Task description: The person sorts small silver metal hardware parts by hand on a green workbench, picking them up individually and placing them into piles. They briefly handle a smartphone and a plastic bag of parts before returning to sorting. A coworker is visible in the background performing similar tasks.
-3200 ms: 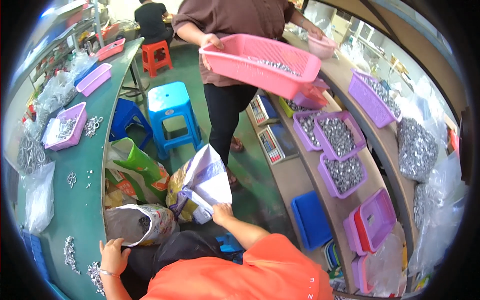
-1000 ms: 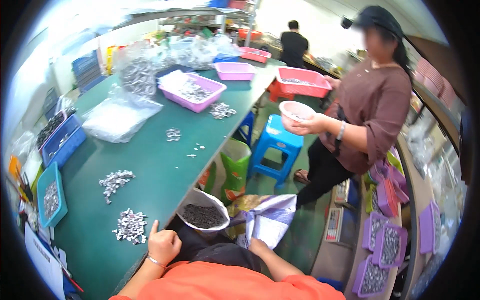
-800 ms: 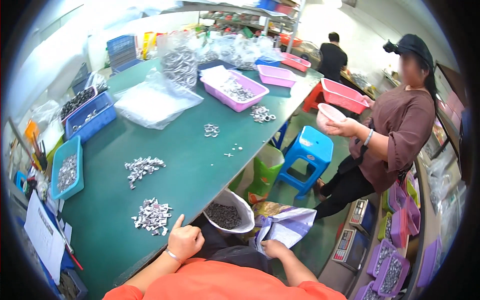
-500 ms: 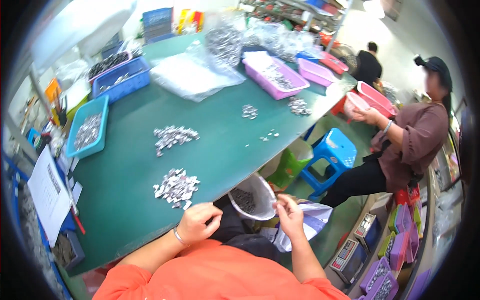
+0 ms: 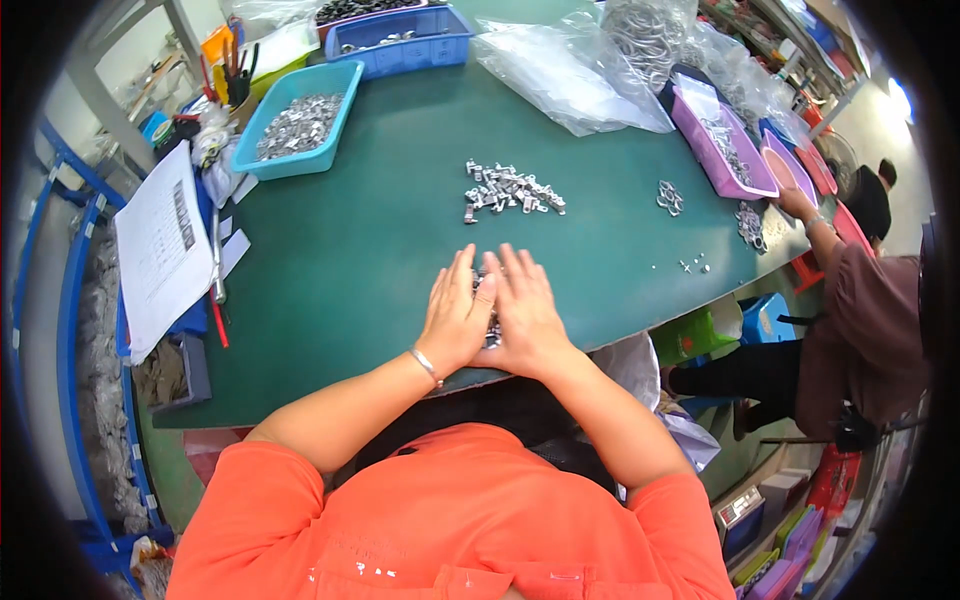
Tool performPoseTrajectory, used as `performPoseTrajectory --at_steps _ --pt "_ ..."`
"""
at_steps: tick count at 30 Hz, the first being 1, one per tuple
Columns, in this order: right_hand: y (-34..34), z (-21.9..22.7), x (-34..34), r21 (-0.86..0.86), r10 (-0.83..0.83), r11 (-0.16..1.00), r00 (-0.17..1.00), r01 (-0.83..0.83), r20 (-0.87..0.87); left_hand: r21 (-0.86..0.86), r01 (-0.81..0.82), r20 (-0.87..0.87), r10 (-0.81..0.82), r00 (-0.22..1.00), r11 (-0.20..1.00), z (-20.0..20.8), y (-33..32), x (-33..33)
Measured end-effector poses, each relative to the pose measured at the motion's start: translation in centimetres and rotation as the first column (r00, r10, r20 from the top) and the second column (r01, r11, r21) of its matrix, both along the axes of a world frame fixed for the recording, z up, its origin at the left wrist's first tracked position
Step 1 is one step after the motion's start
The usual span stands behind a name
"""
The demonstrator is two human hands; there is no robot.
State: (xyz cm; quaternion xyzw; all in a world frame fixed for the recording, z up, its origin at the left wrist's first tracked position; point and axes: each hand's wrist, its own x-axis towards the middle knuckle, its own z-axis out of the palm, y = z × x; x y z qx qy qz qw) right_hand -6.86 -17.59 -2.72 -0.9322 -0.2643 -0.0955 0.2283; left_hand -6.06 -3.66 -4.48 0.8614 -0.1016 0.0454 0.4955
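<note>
Green, the surface is running beneath both hands; the left hand and right hand are flanking a small metal pile, fingers open and straightened; a second pile is lying just beyond; a turquoise tray and blue bin are holding metal pieces; a co-worker is standing at far right.

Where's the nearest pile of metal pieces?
Head view, centre: the nearest pile shows between the left hand and right hand, near the front edge of the green table, with the next pile just beyond.
</note>
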Motion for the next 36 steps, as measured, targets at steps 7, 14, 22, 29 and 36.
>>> performPoseTrajectory --at_steps 7,14,22,29,36 --pt "0.5 -3.7 3.2 0.322 0.145 0.936 0.989 -0.142 0.017 0.061 -0.005 0.159 -0.005 0.987 0.998 -0.3 -1.1 1.5" --pt "2.0 -4.3 2.4 0.222 -0.156 0.968 0.973 0.117 0.170 -0.180 0.139 -0.111 -0.160 0.981 0.974 -1.3 -0.9 4.4" --pt "0.4 -3.2 1.2 0.209 -0.120 0.975 0.972 0.076 0.203 -0.083 0.253 -0.053 -0.258 0.965 0.964 -1.0 0.3 3.8" --pt "-0.3 -4.2 3.3 0.234 -0.067 0.972 0.956 -0.002 0.286 0.217 0.221 0.193 -0.264 0.945 0.951 -1.3 0.0 3.3" --pt "-2.1 -4.6 4.1 0.231 -0.119 0.972 0.928 0.036 0.353 0.379 0.222 0.273 -0.338 0.901 0.898 -0.6 -0.6 1.8"
